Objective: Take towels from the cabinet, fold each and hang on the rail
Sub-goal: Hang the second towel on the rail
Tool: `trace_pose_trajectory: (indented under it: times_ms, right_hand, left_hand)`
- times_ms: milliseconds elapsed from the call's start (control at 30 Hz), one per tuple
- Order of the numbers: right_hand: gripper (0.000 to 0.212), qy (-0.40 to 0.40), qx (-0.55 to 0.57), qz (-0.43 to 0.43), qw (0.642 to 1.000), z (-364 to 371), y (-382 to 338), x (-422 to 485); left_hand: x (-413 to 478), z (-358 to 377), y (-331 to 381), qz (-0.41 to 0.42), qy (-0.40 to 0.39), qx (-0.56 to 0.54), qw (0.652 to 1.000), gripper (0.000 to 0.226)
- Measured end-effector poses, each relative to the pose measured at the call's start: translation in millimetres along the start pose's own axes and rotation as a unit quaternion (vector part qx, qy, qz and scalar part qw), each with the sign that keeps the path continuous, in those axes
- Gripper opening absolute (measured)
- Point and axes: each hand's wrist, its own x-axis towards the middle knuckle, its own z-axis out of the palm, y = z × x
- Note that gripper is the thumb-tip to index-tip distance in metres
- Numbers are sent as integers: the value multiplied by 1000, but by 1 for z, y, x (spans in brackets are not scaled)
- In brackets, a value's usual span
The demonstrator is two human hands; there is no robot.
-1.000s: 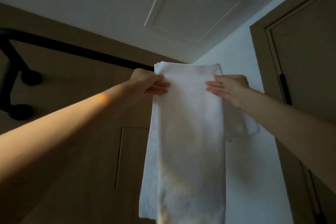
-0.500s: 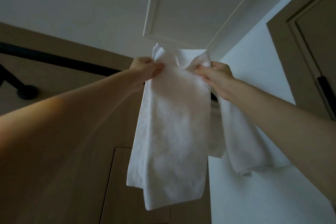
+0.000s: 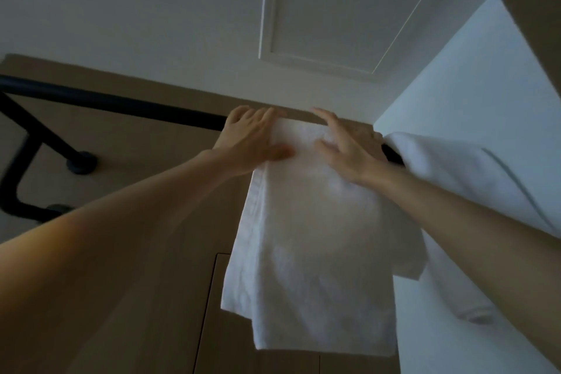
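So, a folded white terry towel (image 3: 309,237) is draped over a black round metal rail (image 3: 121,100), right under the fingers of both hands, and it's hung down from there well below the wrists.

The left hand (image 3: 252,143) is laid on the towel's top left corner. Its fingers (image 3: 261,114) are stretched fairly straight up over the fold, and the thumb is pressed flat on the front of the cloth. Nothing is really gripped, it's more like patted down. The picture is dim and a bit blurred, so whether those fingertips are hooked behind the rail can't be told.

The right hand (image 3: 346,149) is spread wide open on the top right part of the same towel. Its fingers are splayed and pointed up past the rail, and the palm is rested on the cloth.

Just right of the right fingers, a second white towel with a thin grey stripe (image 3: 449,179) is hung over the same rail. A short bare bit of rail is seen between the two towels.

Left of the left fingers the rail is left bare out to the frame edge. There it's carried by a black bent tube bracket (image 3: 27,143), which is fixed to a tan wooden wall panel (image 3: 136,191).

Above the fingers a white ceiling with a recessed rectangular panel (image 3: 334,9) is seen.
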Motion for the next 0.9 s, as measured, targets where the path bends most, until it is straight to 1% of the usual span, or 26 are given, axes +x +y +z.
trace_pose_trajectory:
  times_ms: [67, 133, 200, 267, 300, 367, 433, 467, 500, 533, 567, 600, 667, 733, 800, 867, 900]
  right_hand:
    - [52, -18, -60, -11, 998, 3, -3, 8]
    - [56, -19, -57, -16, 998, 7, -10, 14]
    - [64, 13, -62, -38, 997, 12, -19, 15]
    - [66, 38, -76, -43, 995, 15, -24, 17]
    - [64, 41, -78, -37, 995, 16, -24, 20]
    - [64, 35, -81, -29, 996, 15, -23, 25]
    - [70, 36, -71, -31, 996, 13, -21, 31]
    - [73, 41, -68, -33, 996, 13, -22, 33]
    - [74, 48, -72, -35, 996, 14, -22, 35]
    - [74, 54, -79, -38, 995, 15, -23, 36]
    - [73, 56, -83, -38, 994, 16, -23, 37]
    - [72, 53, -84, -34, 995, 15, -23, 38]
    - [71, 42, -75, -18, 996, 15, -22, 41]
    - [73, 39, -67, -7, 997, 14, -22, 41]
    - [73, 45, -69, -10, 997, 15, -23, 40]
    - [71, 59, -78, -15, 995, 17, -24, 39]
    - [72, 67, -85, -16, 994, 17, -25, 39]
  left_hand:
    - [-1, 4, 1, -5, 14, -17, 1000, 79]
    - [-6, 6, 3, 0, 36, -35, 999, 85]
    - [-18, 8, 3, 25, 69, -47, 996, 89]
    - [-33, 11, 1, 44, 102, -89, 990, 87]
    - [-44, 13, 0, 34, 121, -126, 984, 85]
    - [-66, 16, -1, -21, 166, -197, 966, 73]
    - [-85, 22, -2, -76, 204, -222, 950, 53]
    - [-91, 25, -4, -103, 207, -234, 944, 44]
    - [-94, 30, -9, -132, 191, -261, 937, 37]
    - [-93, 33, -14, -159, 159, -302, 926, 34]
    - [-91, 36, -19, -181, 121, -342, 914, 36]
    - [-87, 39, -24, -193, 83, -373, 904, 42]
    - [-77, 43, -28, -189, 28, -416, 889, 59]
    - [-64, 45, -28, -174, -3, -448, 877, 71]
    - [-52, 42, -26, -162, -18, -461, 872, 75]
    - [-43, 40, -24, -183, -30, -507, 842, 75]
    - [-39, 40, -22, -188, -36, -519, 833, 69]
